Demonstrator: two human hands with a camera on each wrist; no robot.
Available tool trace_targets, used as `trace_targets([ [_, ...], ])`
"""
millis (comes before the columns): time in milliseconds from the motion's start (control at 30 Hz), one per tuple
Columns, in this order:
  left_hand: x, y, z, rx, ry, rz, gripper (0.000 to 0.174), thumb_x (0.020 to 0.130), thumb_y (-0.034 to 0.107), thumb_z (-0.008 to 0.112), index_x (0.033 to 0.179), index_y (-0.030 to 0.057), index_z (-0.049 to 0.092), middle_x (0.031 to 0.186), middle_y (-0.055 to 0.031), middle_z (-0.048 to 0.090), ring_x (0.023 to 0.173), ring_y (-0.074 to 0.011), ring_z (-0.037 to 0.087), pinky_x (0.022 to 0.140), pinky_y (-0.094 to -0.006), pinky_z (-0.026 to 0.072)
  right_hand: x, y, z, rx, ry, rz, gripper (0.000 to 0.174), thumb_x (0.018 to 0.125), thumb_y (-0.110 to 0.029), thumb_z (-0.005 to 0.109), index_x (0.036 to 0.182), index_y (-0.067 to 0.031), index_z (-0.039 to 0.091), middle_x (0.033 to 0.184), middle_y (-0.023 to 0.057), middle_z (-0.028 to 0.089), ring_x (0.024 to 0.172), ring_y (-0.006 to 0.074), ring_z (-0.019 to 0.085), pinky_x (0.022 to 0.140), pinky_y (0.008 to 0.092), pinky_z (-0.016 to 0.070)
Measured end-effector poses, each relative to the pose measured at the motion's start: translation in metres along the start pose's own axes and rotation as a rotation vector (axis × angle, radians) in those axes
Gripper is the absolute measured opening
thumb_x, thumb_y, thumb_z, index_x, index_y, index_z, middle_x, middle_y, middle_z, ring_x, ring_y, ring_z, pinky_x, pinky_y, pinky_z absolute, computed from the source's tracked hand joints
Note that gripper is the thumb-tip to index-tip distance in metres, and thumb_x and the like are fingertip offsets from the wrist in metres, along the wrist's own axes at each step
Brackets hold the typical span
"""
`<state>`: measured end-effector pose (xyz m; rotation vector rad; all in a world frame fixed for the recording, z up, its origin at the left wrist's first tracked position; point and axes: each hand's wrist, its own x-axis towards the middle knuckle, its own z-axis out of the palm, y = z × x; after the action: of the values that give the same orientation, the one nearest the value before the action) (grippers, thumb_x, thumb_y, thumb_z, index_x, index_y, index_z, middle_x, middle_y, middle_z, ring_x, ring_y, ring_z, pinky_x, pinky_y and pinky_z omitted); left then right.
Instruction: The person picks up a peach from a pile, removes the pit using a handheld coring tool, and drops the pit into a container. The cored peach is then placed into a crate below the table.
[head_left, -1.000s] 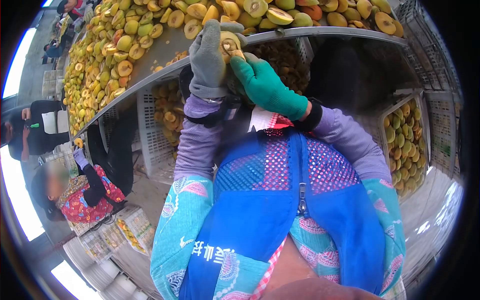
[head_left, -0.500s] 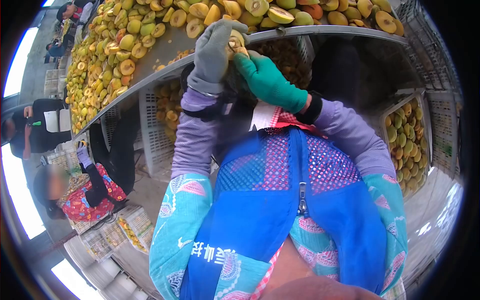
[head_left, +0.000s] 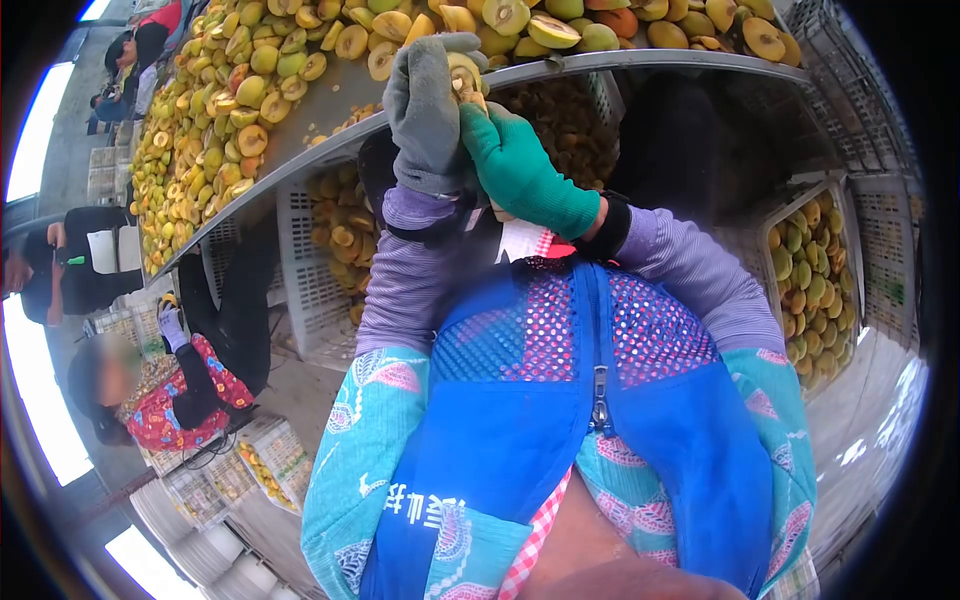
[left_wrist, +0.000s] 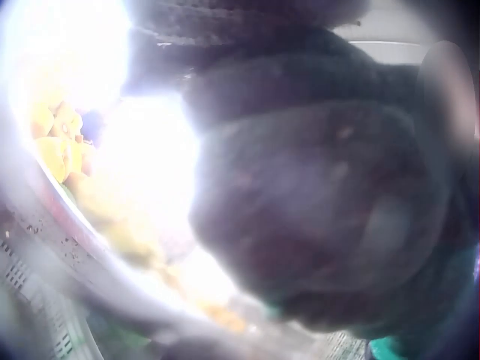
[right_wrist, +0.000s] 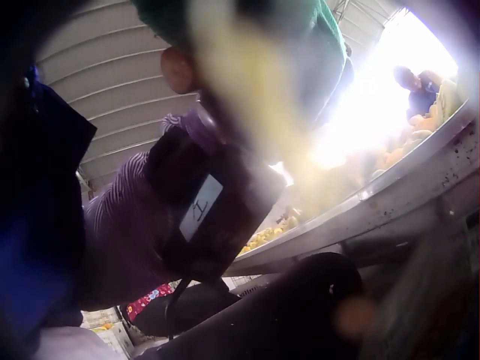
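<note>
In the head view my left hand (head_left: 427, 120), in a grey glove, holds a halved yellow fruit (head_left: 462, 72) at the bench edge, its cut face turned toward my right hand. The right hand (head_left: 525, 170), in a green glove, has its fingers wrapped around a tool; a pale handle end (head_left: 501, 213) sticks out below the glove. Its thumb lies right at the fruit's lower edge. In the right wrist view a blurred pale yellow length (right_wrist: 259, 75) crosses the green glove. Dark and blurred, the grey glove (left_wrist: 322, 195) fills the left wrist view.
Halved yellow-green fruit (head_left: 262, 60) are heaped on the metal-edged bench (head_left: 330, 148). Beneath it stand crates, one white crate (head_left: 312, 270) beside fruit pieces (head_left: 345, 235). A crate of whole fruit (head_left: 812, 280) is at right. Another person (head_left: 190, 385) sits at left.
Both hands stay together at the fruit, with small shifts. The right hand's wrist has moved slightly left, and the handle end now shows below it. The seated person's gloved hand has lowered slightly.
</note>
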<state>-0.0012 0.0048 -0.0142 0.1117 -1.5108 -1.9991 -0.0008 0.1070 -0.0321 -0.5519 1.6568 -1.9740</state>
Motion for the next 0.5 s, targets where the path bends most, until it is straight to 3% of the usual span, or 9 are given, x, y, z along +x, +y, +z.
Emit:
trace_targets([
  [133,0.003,-0.002,-0.006,-0.009,-0.034,0.004,0.028,0.098,0.025,0.049,0.1,-0.0003,0.062,0.083,-0.0088,0.065,0.071,-0.0125,0.059,0.064,-0.0236,0.0489,0.01,0.007,-0.008,-0.081,-0.08,-0.048,0.033,0.1,-0.032,0.045,0.098,-0.0018,0.058,0.071,-0.0026,0.05,0.062,0.0055,0.043,0.054,0.0241,0.0387],
  [233,0.008,-0.008,-0.016,0.2,-0.088,0.091,0.024,0.097,0.021,0.05,0.101,-0.0002,0.061,0.085,-0.0093,0.065,0.073,-0.0136,0.06,0.064,-0.0242,0.0498,0.02,0.005,-0.022,-0.034,-0.213,0.04,0.04,0.097,-0.04,0.047,0.098,-0.0005,0.055,0.065,0.0045,0.055,0.048,0.0141,0.051,0.04,0.0294,0.0415],
  [333,0.008,-0.005,-0.021,-0.032,-0.098,-0.131,0.028,0.098,0.022,0.047,0.102,-0.0015,0.06,0.086,-0.0116,0.065,0.073,-0.0176,0.062,0.064,-0.0278,0.0521,0.017,0.013,-0.013,0.069,-0.187,0.014,0.04,0.097,-0.04,0.047,0.099,-0.0013,0.055,0.064,0.0036,0.053,0.047,0.0126,0.051,0.038,0.0285,0.0403],
  [367,0.008,-0.003,-0.022,-0.081,-0.108,-0.18,0.03,0.098,0.024,0.045,0.102,-0.0019,0.06,0.086,-0.0121,0.065,0.072,-0.0185,0.062,0.064,-0.0287,0.0525,0.012,0.015,-0.005,0.025,-0.096,-0.012,0.038,0.098,-0.038,0.047,0.099,-0.0008,0.055,0.067,0.0101,0.057,0.053,0.0218,0.058,0.045,0.0334,0.0448],
  [467,0.004,-0.001,-0.016,-0.114,-0.018,-0.222,0.043,0.1,0.035,0.04,0.104,-0.003,0.059,0.087,-0.0141,0.064,0.071,-0.0227,0.062,0.065,-0.0329,0.0534,0.006,0.012,0.006,-0.139,0.079,-0.232,0.035,0.099,-0.033,0.047,0.098,0.0006,0.056,0.072,0.0042,0.054,0.067,0.0136,0.05,0.06,0.0317,0.0436],
  [500,0.002,-0.001,-0.015,-0.097,-0.009,-0.202,0.045,0.099,0.038,0.041,0.105,-0.0029,0.059,0.089,-0.0145,0.064,0.073,-0.0238,0.063,0.067,-0.0339,0.0534,0.004,0.005,0.004,-0.162,0.059,-0.152,0.031,0.099,-0.029,0.047,0.098,0.001,0.055,0.073,0.0111,0.057,0.068,0.0182,0.052,0.062,0.0347,0.0446],
])
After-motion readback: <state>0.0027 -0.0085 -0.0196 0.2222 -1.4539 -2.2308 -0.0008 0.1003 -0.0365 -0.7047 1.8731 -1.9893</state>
